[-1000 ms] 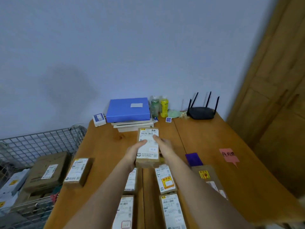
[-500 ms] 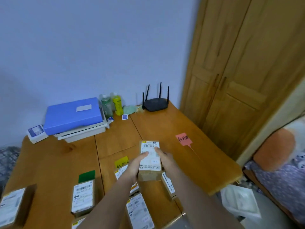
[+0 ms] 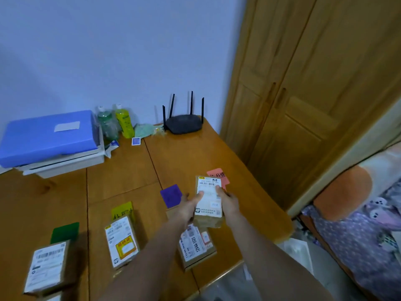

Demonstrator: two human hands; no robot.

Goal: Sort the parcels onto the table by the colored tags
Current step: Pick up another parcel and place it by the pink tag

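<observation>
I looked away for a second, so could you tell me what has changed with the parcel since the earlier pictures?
Both hands, left and right, carried the parcel rightward, from the table's middle to just before the pink tag. The grip is unchanged; the parcels by the green, yellow and purple tags stayed put.

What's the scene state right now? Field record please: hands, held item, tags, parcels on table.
left hand: grip on held parcel's left side
right hand: grip on its right side
held item: brown cardboard parcel with white label, above the wooden table, near the pink paper tag
other tags: purple, yellow, green
parcels on table: one below green tag, one below yellow tag, one under the forearms
</observation>
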